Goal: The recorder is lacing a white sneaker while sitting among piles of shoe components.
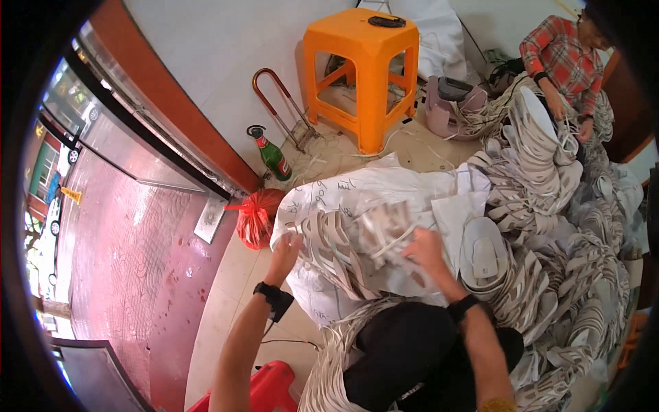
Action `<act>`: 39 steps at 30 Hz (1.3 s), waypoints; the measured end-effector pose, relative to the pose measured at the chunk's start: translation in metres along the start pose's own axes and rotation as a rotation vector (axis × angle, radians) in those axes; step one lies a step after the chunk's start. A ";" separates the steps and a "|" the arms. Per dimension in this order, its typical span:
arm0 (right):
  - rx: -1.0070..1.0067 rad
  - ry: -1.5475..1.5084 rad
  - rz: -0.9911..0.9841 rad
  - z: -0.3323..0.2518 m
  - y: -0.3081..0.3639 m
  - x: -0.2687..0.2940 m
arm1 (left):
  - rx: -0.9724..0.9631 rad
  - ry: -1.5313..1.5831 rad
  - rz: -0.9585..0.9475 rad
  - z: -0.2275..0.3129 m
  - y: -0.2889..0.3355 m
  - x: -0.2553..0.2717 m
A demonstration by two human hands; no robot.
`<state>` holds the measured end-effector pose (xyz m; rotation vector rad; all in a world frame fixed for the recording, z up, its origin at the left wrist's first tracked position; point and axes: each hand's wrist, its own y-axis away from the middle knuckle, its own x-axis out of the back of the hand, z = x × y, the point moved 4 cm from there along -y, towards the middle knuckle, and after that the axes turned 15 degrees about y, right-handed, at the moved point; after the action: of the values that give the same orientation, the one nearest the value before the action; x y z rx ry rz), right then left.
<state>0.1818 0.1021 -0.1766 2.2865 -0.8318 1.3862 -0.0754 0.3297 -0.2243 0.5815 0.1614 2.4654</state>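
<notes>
My left hand (287, 253) is closed on the edge of a stack of beige-and-white shoe uppers (331, 248), which rests on a white woven sack (312, 199). My right hand (427, 253) is closed on another beige shoe upper (386, 230), smeared by motion, just right of the stack; whether it is one piece or more I cannot tell. Pale straps or cords (333, 364) hang in a thick bundle beside my dark-clothed leg. At my right lies a large heap of similar shoe uppers (546, 288), some nested in rows.
An orange plastic stool (360, 38) stands by the wall, near a green bottle (274, 159) and a red plastic bag (257, 220). A person in a plaid shirt (559, 51) handles pale pieces at the far right. Glass door (130, 161) at left; red plastic seat (271, 388) nearby.
</notes>
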 end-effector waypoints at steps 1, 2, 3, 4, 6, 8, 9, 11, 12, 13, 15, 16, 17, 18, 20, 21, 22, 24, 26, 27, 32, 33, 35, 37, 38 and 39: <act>-0.014 -0.151 -0.032 -0.005 0.001 -0.023 | -0.025 0.094 -0.027 -0.007 -0.002 -0.007; -0.031 -0.295 -0.057 -0.006 0.002 -0.038 | -0.023 0.091 -0.034 -0.009 -0.004 -0.016; -0.036 -0.304 -0.065 -0.007 0.002 -0.049 | 0.076 0.104 -0.048 -0.015 -0.003 -0.021; -0.037 -0.328 -0.094 -0.008 0.003 -0.059 | 0.174 0.117 -0.062 -0.020 -0.003 -0.023; -0.047 -0.360 -0.130 -0.011 0.000 -0.074 | 0.197 0.151 -0.062 -0.020 -0.002 -0.022; -0.106 -0.584 -0.269 -0.014 -0.001 -0.090 | 0.227 0.239 -0.068 -0.017 0.000 -0.019; -0.053 -0.640 -0.203 -0.032 -0.002 -0.084 | 0.246 0.189 -0.083 -0.013 0.000 -0.007; -0.072 -0.708 -0.128 -0.034 -0.005 -0.086 | 0.169 0.263 -0.068 0.002 -0.007 -0.011; -0.054 -0.780 -0.048 -0.034 -0.006 -0.087 | 0.129 0.288 -0.075 0.009 -0.013 -0.015; -0.047 -0.777 -0.024 -0.033 -0.009 -0.101 | 0.127 0.283 -0.105 0.003 -0.023 -0.019; 0.032 -0.639 -0.018 -0.037 -0.017 -0.144 | 0.095 0.207 -0.011 -0.042 -0.049 -0.019; 0.155 -0.579 -0.056 -0.092 -0.019 -0.155 | -0.112 -0.109 -0.079 -0.097 -0.062 0.062; 0.114 -0.462 -0.156 -0.072 -0.019 -0.161 | -0.399 -0.696 -0.337 -0.085 -0.063 0.032; 0.157 -0.356 -0.187 -0.070 -0.025 -0.173 | -0.149 -0.094 -0.193 -0.096 -0.063 0.047; 0.123 -0.432 -0.177 -0.060 -0.021 -0.160 | -0.112 -0.111 -0.189 -0.027 -0.051 0.018; 0.111 -0.405 -0.280 -0.067 -0.022 -0.145 | 0.001 -0.302 -0.075 -0.010 -0.046 0.026; 0.079 -0.385 -0.260 -0.061 -0.023 -0.130 | -0.154 -0.469 -0.068 0.025 -0.031 0.012; 0.028 -0.295 -0.432 -0.041 -0.018 -0.116 | -0.245 -0.371 -0.086 0.027 -0.035 -0.007; 0.004 -0.361 -0.360 -0.029 -0.010 -0.088 | -0.226 -0.322 -0.098 0.012 -0.041 0.015; 0.078 -0.288 -0.411 -0.022 -0.010 -0.077 | -0.188 -0.334 -0.070 0.000 -0.051 0.034; -0.004 0.159 -0.567 0.132 0.018 0.023 | -0.484 -0.679 -0.032 0.062 -0.032 -0.008; 0.011 0.250 -0.399 0.178 0.041 0.050 | -0.564 -0.510 -0.161 0.084 -0.021 -0.030; -0.087 0.348 -0.355 0.222 0.089 0.114 | -0.493 -0.212 -0.453 0.141 0.022 -0.066; -0.149 0.513 -0.201 0.295 0.163 0.164 | -0.296 0.141 -0.830 0.219 0.099 -0.125; -0.304 0.130 0.013 0.307 0.197 0.185 | -0.205 0.311 -0.980 0.247 0.136 -0.138; -0.275 0.733 -0.166 0.342 0.241 0.199 | -0.215 0.332 -1.236 0.271 0.168 -0.157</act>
<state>0.3331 -0.3352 -0.1633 1.4316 -0.5268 1.7227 0.0708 0.0968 0.0016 -0.0732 0.2755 1.3118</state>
